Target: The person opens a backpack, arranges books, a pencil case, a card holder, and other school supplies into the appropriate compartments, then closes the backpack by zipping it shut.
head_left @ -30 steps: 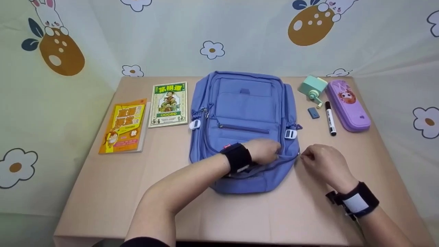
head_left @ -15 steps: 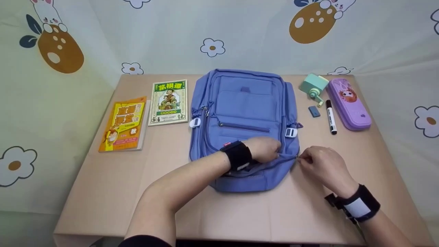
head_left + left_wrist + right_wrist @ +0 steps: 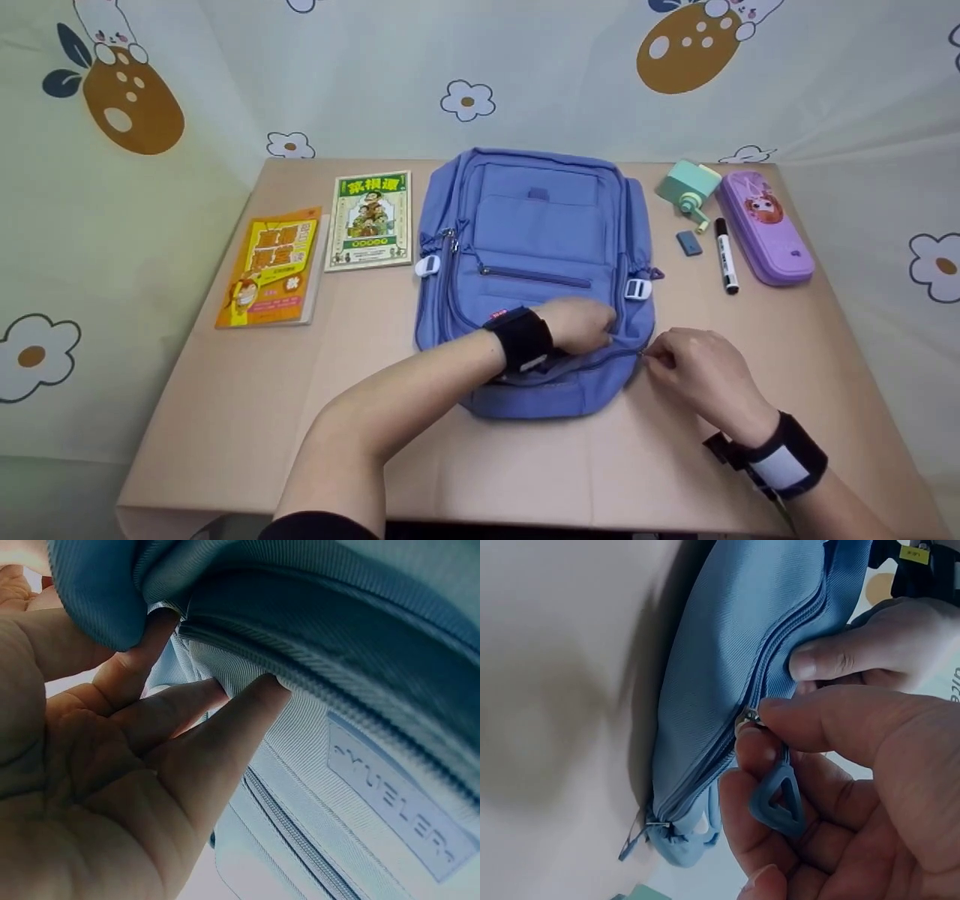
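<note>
A blue-purple backpack (image 3: pixel 540 232) lies front up in the middle of the table, its lower front pocket partly unzipped. My left hand (image 3: pixel 577 325) grips the fabric beside the zip at the lower right; in the left wrist view its fingers press against the cloth below the zip teeth, near a name label (image 3: pixel 397 799). At the bag's lower right edge my right hand (image 3: pixel 701 375) pinches the zipper slider (image 3: pixel 748 717) between thumb and forefinger. A triangular zipper pull (image 3: pixel 778 799) hangs against its curled fingers.
Left of the bag lie an orange book (image 3: pixel 270 266) and a green-and-cream book (image 3: pixel 369 220). On the right are a green hand-crank sharpener (image 3: pixel 688 184), a blue eraser (image 3: pixel 688 243), a marker (image 3: pixel 726 256) and a purple pencil case (image 3: pixel 769 229). A patterned curtain (image 3: pixel 375 75) surrounds the table.
My right hand has drawn the zipper slider a little way left and toward me, around the bag's lower right corner. My left hand keeps its hold in the same place.
</note>
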Available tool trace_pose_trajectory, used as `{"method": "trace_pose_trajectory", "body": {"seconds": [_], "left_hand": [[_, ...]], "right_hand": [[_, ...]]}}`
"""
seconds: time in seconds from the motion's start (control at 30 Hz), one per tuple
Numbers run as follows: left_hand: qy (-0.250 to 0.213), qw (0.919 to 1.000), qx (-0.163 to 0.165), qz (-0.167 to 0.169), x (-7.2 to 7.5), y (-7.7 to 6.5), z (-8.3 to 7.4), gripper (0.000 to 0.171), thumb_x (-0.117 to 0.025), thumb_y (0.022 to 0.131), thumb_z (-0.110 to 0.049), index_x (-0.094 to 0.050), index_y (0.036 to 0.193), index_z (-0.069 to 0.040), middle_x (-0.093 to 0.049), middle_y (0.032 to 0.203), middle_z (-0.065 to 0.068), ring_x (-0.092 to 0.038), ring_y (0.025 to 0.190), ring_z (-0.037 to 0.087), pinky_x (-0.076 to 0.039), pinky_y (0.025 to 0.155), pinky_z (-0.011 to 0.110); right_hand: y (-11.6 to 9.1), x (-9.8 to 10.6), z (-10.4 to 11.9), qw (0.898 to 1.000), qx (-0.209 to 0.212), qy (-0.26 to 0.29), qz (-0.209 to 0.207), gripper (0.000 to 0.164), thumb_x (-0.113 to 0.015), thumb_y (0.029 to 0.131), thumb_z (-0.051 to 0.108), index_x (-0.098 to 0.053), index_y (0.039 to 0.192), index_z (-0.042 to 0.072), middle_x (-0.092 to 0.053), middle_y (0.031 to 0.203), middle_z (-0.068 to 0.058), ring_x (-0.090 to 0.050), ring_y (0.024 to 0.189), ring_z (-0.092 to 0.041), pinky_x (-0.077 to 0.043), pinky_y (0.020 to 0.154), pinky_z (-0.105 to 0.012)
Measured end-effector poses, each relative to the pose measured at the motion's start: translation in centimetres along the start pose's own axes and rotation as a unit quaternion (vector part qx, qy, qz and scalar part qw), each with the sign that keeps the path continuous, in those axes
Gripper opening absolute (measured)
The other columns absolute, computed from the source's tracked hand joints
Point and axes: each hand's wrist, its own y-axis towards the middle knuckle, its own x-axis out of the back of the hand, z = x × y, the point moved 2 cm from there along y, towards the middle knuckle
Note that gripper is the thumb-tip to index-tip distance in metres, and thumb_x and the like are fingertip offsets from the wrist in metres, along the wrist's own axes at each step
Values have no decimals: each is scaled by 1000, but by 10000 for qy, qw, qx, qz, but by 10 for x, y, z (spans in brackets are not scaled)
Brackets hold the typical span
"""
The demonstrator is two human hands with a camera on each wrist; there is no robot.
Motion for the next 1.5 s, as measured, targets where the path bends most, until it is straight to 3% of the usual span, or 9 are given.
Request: {"method": "trace_pose_trajectory", "body": {"seconds": [0.17,0.3,0.43,0.6,0.73,0.93,1.17,1.5], "left_hand": [[-104,9999,-14,-65,0,-5,2,19,-60,103,-29,-61,98,-11,-64,92,1,-62,87,19,-52,78,34],[-443,9990,-51,-79,-1,-13,4,28,-62,99,-41,-57,91,-14,-60,87,-1,-59,82,18,-49,71,32],[-807,9966,-154,-10,-5,-27,4,37,-72,91,-47,-56,96,-14,-56,87,-2,-57,81,17,-48,68,30],[-387,9992,-67,-75,-10,-50,4,44,-81,84,-45,-54,101,-14,-53,84,-5,-55,77,16,-48,62,31],[-45,9997,56,-225,-10,-62,10,28,-72,93,-36,-53,97,-15,-54,82,-4,-56,75,17,-49,64,34],[-402,9989,58,-238,-8,-60,23,14,-61,102,-24,-58,96,-12,-57,84,0,-57,80,19,-50,73,36],[-616,9978,-80,-226,-2,-55,30,15,-63,101,-22,-59,94,-10,-56,85,0,-56,82,18,-49,77,34],[-648,9974,-276,-181,0,-53,35,18,-64,102,-24,-60,92,-10,-57,85,-1,-57,83,18,-49,78,34]], "right_hand": [[0,-2,1,10000,-21,62,72,8,-81,80,4,-77,85,9,-67,75,1,-64,67,-19,-52,63,-42],[0,-5,-1,9998,-63,101,189,8,-80,79,3,-76,85,7,-67,76,1,-64,69,-20,-53,65,-42],[-2,-8,-4,9994,-118,136,303,8,-79,79,1,-76,85,6,-66,76,0,-64,71,-21,-54,66,-43],[-4,-7,-8,9988,-181,241,380,10,-79,79,-1,-78,86,5,-68,78,-3,-65,74,-24,-55,69,-45],[-5,-5,-10,9987,-289,243,330,8,-81,80,0,-78,85,5,-69,78,-4,-66,74,-26,-54,70,-47],[-6,-5,-11,9987,-455,174,164,7,-82,80,2,-77,82,7,-68,78,-3,-64,74,-25,-53,70,-46],[-9,-5,-9,9981,-574,214,43,8,-82,81,6,-76,79,10,-65,75,1,-60,72,-19,-49,66,-41],[-9,-6,-1,9985,-413,361,55,9,-78,80,4,-75,78,12,-63,75,2,-58,70,-16,-50,64,-38]]}}
